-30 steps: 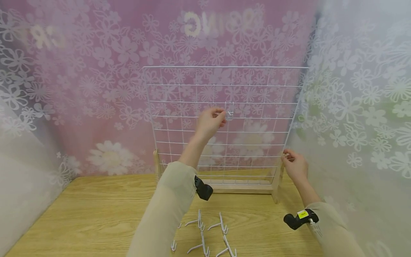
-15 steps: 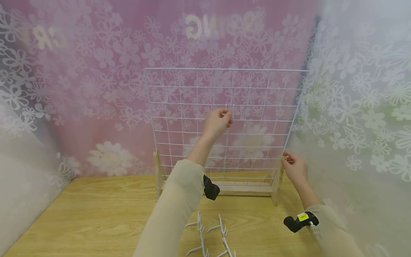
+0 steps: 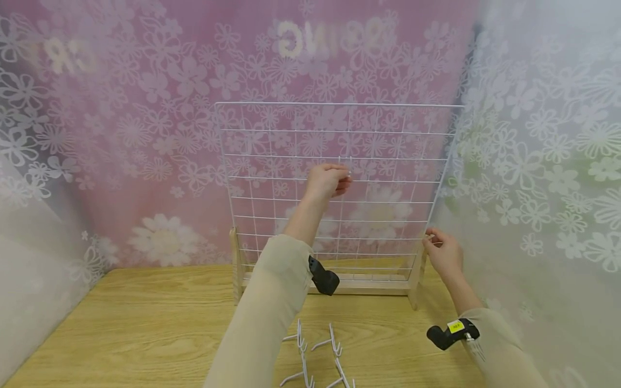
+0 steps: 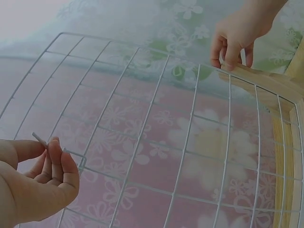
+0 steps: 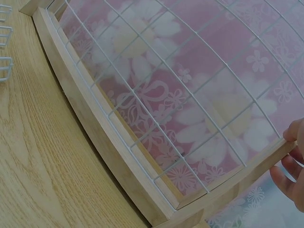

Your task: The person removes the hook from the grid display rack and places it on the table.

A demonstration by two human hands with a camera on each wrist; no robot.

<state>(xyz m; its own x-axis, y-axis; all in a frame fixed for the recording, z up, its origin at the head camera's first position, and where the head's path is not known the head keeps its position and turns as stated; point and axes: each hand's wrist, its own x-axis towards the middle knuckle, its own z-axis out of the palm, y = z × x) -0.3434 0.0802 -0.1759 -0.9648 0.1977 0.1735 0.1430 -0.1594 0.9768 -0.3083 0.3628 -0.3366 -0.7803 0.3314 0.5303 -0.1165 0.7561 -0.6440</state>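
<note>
A white wire grid panel [image 3: 291, 103] stands upright in a light wooden stand [image 3: 373, 288]. My left hand [image 3: 326, 182] is at the middle of the grid and pinches a white metal hook [image 4: 40, 139] between thumb and fingers. Part of that hook is hidden by the fingers; its bent wire end [image 4: 77, 154] shows against the grid in the left wrist view. At the right edge, my right hand [image 3: 445, 253] grips the top of the stand's side post [image 5: 266, 159], thumb on one side and fingers on the other.
Several white hooks [image 3: 333, 340] lie on the wood-grain table [image 3: 145, 323] in front of the stand, partly cut off by the lower image edge. A pink flowered curtain [image 3: 160, 134] hangs behind the grid, and a pale flowered one [image 3: 543, 178] at the right.
My left hand has shifted slightly to the right along the grid with the hook, and its fingers have turned, covering more of it. My right hand has kept its place on the post.
</note>
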